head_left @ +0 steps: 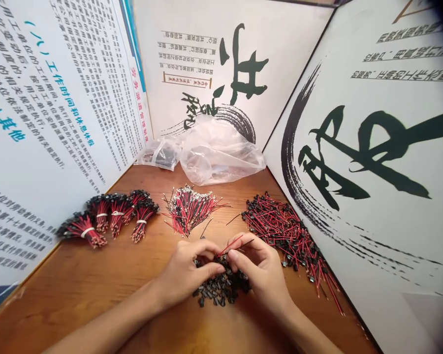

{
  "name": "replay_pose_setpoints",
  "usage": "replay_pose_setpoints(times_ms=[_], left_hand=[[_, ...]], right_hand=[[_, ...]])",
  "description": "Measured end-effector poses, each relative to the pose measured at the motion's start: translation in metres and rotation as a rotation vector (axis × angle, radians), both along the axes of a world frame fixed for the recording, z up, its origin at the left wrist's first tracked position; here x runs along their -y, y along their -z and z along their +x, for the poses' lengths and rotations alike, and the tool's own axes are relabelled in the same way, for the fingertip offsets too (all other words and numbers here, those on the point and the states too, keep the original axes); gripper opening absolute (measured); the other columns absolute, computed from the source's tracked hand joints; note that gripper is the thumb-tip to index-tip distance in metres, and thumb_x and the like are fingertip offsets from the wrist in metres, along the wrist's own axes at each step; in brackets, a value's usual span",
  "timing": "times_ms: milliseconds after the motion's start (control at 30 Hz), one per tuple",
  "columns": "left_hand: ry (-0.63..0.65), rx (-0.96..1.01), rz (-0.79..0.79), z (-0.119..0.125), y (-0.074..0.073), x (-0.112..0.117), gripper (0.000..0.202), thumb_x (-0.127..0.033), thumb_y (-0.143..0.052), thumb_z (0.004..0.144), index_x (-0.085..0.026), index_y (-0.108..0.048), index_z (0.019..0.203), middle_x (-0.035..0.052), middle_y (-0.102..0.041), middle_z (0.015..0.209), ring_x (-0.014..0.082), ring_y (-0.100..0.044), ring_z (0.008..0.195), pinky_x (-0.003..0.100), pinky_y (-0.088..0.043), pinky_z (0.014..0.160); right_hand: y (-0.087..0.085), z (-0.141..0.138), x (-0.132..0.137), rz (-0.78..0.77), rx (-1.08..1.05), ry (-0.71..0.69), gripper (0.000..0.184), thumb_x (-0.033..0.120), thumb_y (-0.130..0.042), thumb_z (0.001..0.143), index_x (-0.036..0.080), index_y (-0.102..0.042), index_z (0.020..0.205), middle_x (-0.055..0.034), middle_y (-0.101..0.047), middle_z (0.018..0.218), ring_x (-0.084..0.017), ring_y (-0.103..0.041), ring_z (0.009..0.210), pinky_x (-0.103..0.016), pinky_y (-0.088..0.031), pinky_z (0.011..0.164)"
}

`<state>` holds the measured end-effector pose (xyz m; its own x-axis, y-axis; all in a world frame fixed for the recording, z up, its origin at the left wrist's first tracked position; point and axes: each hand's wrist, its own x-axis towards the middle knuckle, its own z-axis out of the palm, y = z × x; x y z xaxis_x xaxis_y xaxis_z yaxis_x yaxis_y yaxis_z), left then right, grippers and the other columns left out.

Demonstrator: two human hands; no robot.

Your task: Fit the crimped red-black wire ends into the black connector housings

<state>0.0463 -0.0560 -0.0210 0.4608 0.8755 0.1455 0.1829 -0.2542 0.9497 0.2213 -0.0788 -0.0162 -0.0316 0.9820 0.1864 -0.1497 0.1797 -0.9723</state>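
Observation:
My left hand [190, 275] curls over a loose heap of small black connectors [221, 287], and its fingertips meet near the heap's top. Whatever they may pinch is hidden. My right hand [256, 273] pinches a thin pair of red and black wires [233, 246], whose tips reach towards my left fingertips. To the right lies a large loose spread of red-and-black wired connectors [288, 236]. A fan of similar wires [190, 210] sits ahead of my hands. Several tied wire bundles [107, 216] lie at the left.
Everything rests on a wooden tabletop [77, 290], walled at the back and sides by white printed panels [206, 64] with Chinese text and brushwork. A crumpled clear plastic bag [219, 155] and a smaller bag [160, 153] lie against the back panels.

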Motion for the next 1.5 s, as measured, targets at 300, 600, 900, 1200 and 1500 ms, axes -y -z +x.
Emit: replay_pose_setpoints(times_ms=[300, 600, 900, 1200, 1500], left_hand=[[-0.015, -0.058, 0.096, -0.001, 0.003, 0.0, 0.011, -0.021, -0.072, 0.078, -0.016, -0.071, 0.088, 0.0003, -0.067, 0.066, 0.0127, -0.057, 0.058, 0.023, -0.046, 0.058], [0.009, -0.076, 0.091, 0.0, 0.003, 0.0, 0.011, -0.018, -0.07, 0.08, -0.016, -0.071, 0.09, 0.0023, -0.069, 0.07, 0.0144, -0.06, 0.062, 0.024, -0.046, 0.059], [0.036, -0.16, 0.217, -0.004, 0.01, -0.002, 0.011, -0.017, -0.065, 0.085, -0.016, -0.068, 0.095, 0.0038, -0.071, 0.079, 0.0158, -0.063, 0.068, 0.025, -0.048, 0.064], [0.013, -0.23, 0.387, -0.005, 0.012, 0.003, 0.029, -0.014, -0.057, 0.09, -0.018, -0.058, 0.119, 0.006, -0.073, 0.093, 0.0198, -0.069, 0.08, 0.029, -0.052, 0.074], [0.019, -0.231, 0.523, -0.005, 0.011, 0.004, 0.027, -0.011, -0.052, 0.093, -0.019, -0.056, 0.118, 0.0058, -0.073, 0.098, 0.0196, -0.07, 0.082, 0.029, -0.054, 0.073]], right_hand=[[-0.002, -0.006, 0.005, 0.089, 0.083, 0.093, 0.008, 0.026, -0.068, 0.085, 0.02, -0.065, 0.082, -0.0035, -0.065, 0.077, -0.016, -0.062, 0.069, -0.025, -0.051, 0.059], [0.004, -0.003, 0.006, 0.223, 0.256, 0.052, 0.006, 0.023, -0.062, 0.09, 0.021, -0.064, 0.085, -0.0042, -0.065, 0.08, -0.018, -0.062, 0.075, -0.03, -0.051, 0.069], [0.006, 0.0, 0.002, 0.248, 0.408, -0.009, 0.007, 0.02, -0.058, 0.091, 0.021, -0.062, 0.085, -0.0031, -0.063, 0.081, -0.017, -0.06, 0.075, -0.029, -0.047, 0.069], [0.009, 0.001, 0.002, 0.086, 0.338, 0.04, 0.006, 0.025, -0.065, 0.087, 0.021, -0.067, 0.083, -0.0035, -0.067, 0.081, -0.017, -0.063, 0.074, -0.029, -0.049, 0.068], [0.009, -0.007, 0.001, -0.086, 0.063, 0.031, 0.015, 0.031, -0.073, 0.079, 0.018, -0.065, 0.077, 0.0018, -0.059, 0.066, -0.009, -0.051, 0.052, -0.02, -0.043, 0.05]])
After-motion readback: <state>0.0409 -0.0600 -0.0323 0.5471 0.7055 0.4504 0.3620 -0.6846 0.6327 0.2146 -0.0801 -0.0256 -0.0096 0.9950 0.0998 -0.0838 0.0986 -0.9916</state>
